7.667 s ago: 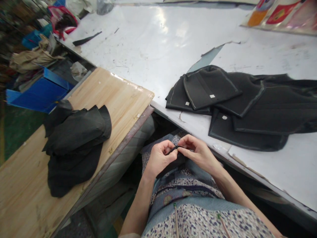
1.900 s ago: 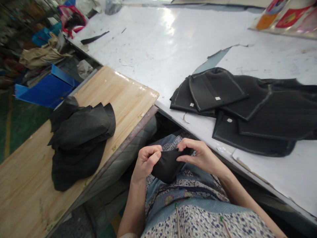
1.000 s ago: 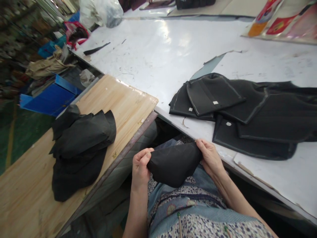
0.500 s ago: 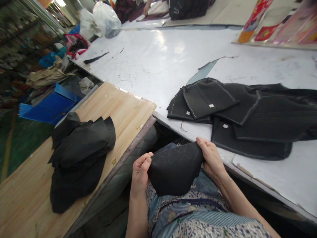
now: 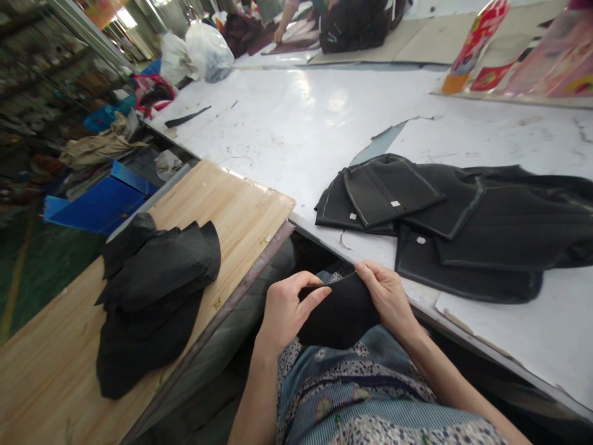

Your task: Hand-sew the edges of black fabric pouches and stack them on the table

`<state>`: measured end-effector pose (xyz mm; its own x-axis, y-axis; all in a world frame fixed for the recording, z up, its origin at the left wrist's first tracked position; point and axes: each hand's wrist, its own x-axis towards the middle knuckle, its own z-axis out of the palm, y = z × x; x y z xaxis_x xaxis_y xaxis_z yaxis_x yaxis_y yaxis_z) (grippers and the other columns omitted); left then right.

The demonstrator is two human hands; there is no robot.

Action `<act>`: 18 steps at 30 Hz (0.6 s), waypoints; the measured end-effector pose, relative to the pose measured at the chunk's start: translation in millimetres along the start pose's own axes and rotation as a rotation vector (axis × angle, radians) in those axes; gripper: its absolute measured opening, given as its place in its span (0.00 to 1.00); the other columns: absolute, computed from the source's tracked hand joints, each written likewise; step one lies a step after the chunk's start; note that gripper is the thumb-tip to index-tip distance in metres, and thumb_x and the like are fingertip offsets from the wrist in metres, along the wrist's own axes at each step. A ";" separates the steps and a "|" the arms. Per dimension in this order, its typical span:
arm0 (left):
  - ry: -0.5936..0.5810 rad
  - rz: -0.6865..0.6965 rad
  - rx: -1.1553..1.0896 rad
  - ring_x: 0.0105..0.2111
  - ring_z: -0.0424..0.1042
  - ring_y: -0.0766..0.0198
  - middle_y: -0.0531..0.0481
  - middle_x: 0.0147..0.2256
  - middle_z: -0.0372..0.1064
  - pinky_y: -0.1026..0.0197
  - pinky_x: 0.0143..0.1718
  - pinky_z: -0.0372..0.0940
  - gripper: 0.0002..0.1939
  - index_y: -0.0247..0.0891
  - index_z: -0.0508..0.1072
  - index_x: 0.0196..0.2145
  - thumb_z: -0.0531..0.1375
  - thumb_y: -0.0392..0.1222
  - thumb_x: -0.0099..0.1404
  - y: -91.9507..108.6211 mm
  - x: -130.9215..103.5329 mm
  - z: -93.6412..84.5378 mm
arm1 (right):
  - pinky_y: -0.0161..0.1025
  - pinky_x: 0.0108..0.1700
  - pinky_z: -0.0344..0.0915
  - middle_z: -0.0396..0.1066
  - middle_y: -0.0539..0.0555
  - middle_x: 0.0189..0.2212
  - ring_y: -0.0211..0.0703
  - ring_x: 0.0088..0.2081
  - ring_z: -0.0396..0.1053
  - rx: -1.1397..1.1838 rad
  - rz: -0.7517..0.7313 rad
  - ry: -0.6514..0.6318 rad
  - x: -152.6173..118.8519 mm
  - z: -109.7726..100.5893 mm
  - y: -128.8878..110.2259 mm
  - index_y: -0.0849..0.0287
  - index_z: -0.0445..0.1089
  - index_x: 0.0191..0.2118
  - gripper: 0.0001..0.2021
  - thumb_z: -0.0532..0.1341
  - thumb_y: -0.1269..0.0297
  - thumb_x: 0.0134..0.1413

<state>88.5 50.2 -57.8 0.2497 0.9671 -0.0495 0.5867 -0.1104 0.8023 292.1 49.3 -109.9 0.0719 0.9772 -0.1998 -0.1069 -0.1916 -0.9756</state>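
A small black fabric piece (image 5: 340, 318) hangs over my lap, held at its upper edge by both hands. My left hand (image 5: 290, 309) pinches that edge between thumb and fingers near the middle. At the upper right corner my right hand (image 5: 384, 296) grips the cloth, thumb on top. On the white table to the right lie several overlapping black sewn pieces (image 5: 482, 216) with pale edge lines and small white stickers. A loose pile of black fabric pieces (image 5: 157, 290) rests on the wooden board at left.
The wooden board (image 5: 250, 198) meets the white-covered table (image 5: 278, 136) at an angle, with a dark gap below. A blue box (image 5: 99, 201) stands beyond the board. Clear plastic bags (image 5: 208, 52) sit at the far left. Across the table, another person's hand (image 5: 279, 34) touches cloth.
My left hand has slid right along the fabric's upper edge, nearer my right hand. The cloth, stretched between both hands before, now hangs narrower. The view has shifted slightly.
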 end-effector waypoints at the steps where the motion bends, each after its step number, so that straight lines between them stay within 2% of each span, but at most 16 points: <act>1: 0.007 0.014 0.010 0.30 0.69 0.62 0.52 0.28 0.71 0.63 0.34 0.60 0.14 0.40 0.76 0.30 0.61 0.50 0.69 2.9 3.0 5.0 | 0.37 0.25 0.45 0.48 0.46 0.19 0.37 0.23 0.47 -0.044 -0.037 0.012 -0.5 -0.8 -2.4 0.56 0.55 0.20 0.26 0.61 0.45 0.60; 4: -0.028 0.002 -0.062 0.25 0.60 0.66 0.55 0.22 0.58 0.64 0.28 0.54 0.20 0.38 0.67 0.23 0.58 0.50 0.70 1.8 5.0 12.5 | 0.37 0.26 0.45 0.47 0.47 0.21 0.37 0.24 0.47 -0.119 -0.118 0.076 -0.6 -7.6 -4.9 0.57 0.54 0.20 0.25 0.60 0.48 0.62; 8: -0.088 -0.084 -0.187 0.24 0.54 0.68 0.56 0.23 0.51 0.64 0.26 0.49 0.23 0.37 0.62 0.22 0.57 0.52 0.71 -13.2 -3.3 7.4 | 0.38 0.26 0.44 0.47 0.46 0.21 0.37 0.24 0.46 -0.069 -0.094 0.080 0.2 -16.5 -1.1 0.57 0.54 0.21 0.24 0.61 0.51 0.63; 15: -0.073 -0.180 -0.360 0.24 0.48 0.68 0.57 0.23 0.46 0.62 0.25 0.45 0.24 0.38 0.58 0.21 0.58 0.54 0.70 -29.8 -18.4 -1.9 | 0.38 0.25 0.44 0.49 0.46 0.20 0.37 0.23 0.48 -0.033 -0.030 0.030 6.0 -21.9 5.8 0.56 0.57 0.21 0.23 0.62 0.49 0.61; 18: -0.024 -0.200 -0.440 0.24 0.48 0.68 0.57 0.22 0.46 0.62 0.25 0.45 0.25 0.38 0.58 0.21 0.60 0.53 0.68 -31.8 -23.5 -2.6 | 0.38 0.26 0.47 0.52 0.46 0.19 0.39 0.22 0.51 -0.185 -0.057 -0.028 10.5 -23.4 7.4 0.56 0.56 0.21 0.23 0.58 0.49 0.64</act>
<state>61.9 31.6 -80.6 0.1863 0.9531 -0.2384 0.2445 0.1900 0.9508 315.2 56.1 -121.4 0.0443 0.9887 -0.1434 0.0812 -0.1466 -0.9859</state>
